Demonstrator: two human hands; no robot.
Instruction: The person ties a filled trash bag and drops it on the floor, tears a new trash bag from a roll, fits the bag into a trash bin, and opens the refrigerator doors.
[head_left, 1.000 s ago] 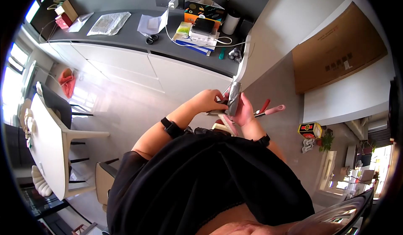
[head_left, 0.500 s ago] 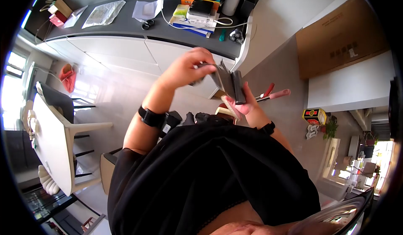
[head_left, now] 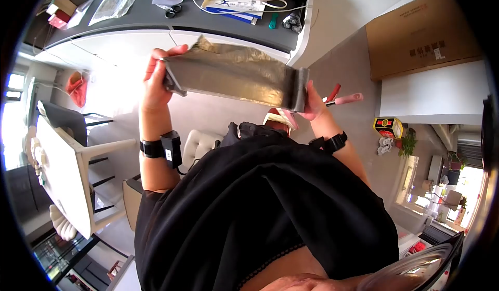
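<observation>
A strip of thin, shiny dark-grey plastic film [head_left: 228, 75], which looks like garbage bags off a roll, stretches between my hands. My left hand [head_left: 158, 78] is closed around its gathered free end, at the left. At the other end my right hand [head_left: 313, 103] grips the grey roll [head_left: 300, 90], its fingers partly hidden behind it. The film's upper edge is crumpled and uneven, and its lower edge runs fairly straight. Just below the roll shows a pink comb-like edge [head_left: 287, 118], apart from the film as far as I can see.
On the grey counter [head_left: 125, 28] lie scissors [head_left: 173, 11], papers, books [head_left: 234, 13] and a cable. Pink and red handles [head_left: 348, 98] stick out beyond my right hand. A large cardboard box [head_left: 421, 36] stands at right, a white table [head_left: 62, 171] and chairs at left.
My left hand has moved left and away from the roll, pulling the film out into a long flat strip. My right hand has stayed near its place with the roll.
</observation>
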